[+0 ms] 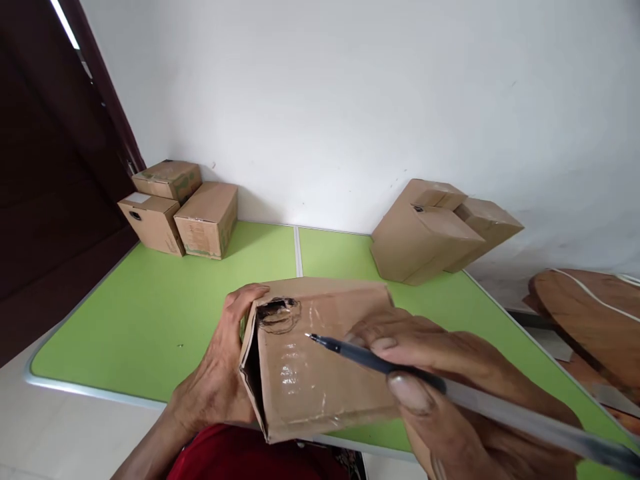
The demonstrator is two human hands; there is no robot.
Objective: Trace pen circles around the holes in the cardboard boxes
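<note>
Two hands, one pen, one front box, three left boxes, at least three right boxes, one table

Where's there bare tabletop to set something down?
Biggest patch: left side of the green tabletop, between the left cluster of brown cardboard boxes and the left hand. Another: back centre, between that cluster and the right cluster of brown cardboard boxes. Crowded: front centre, with the held brown cardboard box and right hand gripping a dark, clear-ended pen.

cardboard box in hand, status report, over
Left hand holding left end of cardboard box. Right hand gripping pen, tip near dark-ringed hole, contact unclear. Right fingers partly hide box's right end.
</note>
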